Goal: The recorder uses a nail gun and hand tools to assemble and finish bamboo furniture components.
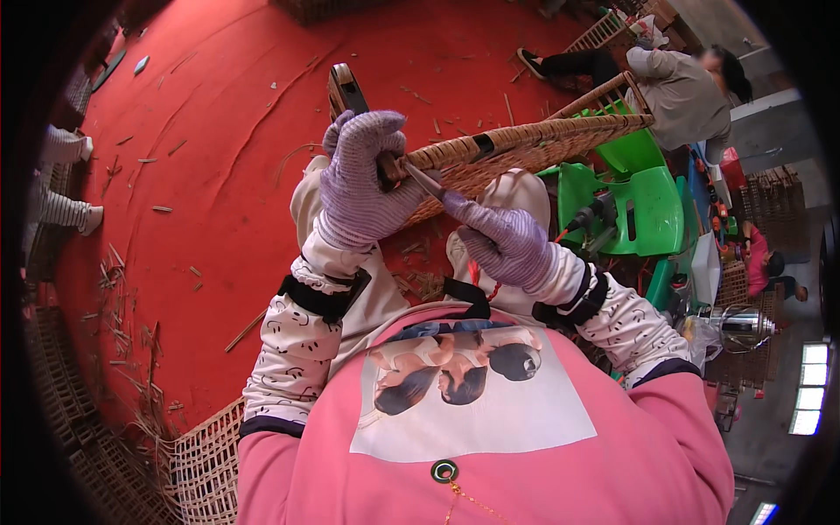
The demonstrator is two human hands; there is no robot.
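Note:
A woven wicker basket [516,144] with a wrapped rim lies tilted across my lap, its far end reaching toward the right. My left hand [363,179], in a purple striped glove, is closed around the basket's near corner. Gloved alike, my right hand [507,241] grips a small knife [423,179]. The knife's pointed blade reaches left to the rim beside my left fingers. Its handle is mostly hidden in my right hand. A dark-banded end piece of the basket [346,87] rises just beyond my left hand.
Green plastic chairs [643,214] stand at the right, with a power drill [591,214] on one. A seated person [678,96] is beyond them. Cane scraps [114,271] litter the red floor covering [227,175]. More woven pieces [206,459] lie at lower left; another person's legs [66,179] show at left.

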